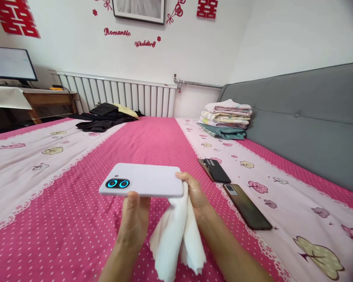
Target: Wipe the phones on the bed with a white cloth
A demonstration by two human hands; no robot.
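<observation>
Two-handedly holding phone (153, 179), gripping its six-o'clock edge in closed left fingers (133, 199), pinching its three-o'clock end and cloth (171, 231) between closed right fingers (184, 177).

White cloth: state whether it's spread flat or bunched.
Bunched: the white cloth hangs in loose folds from the right hand, below the pale phone.
</observation>
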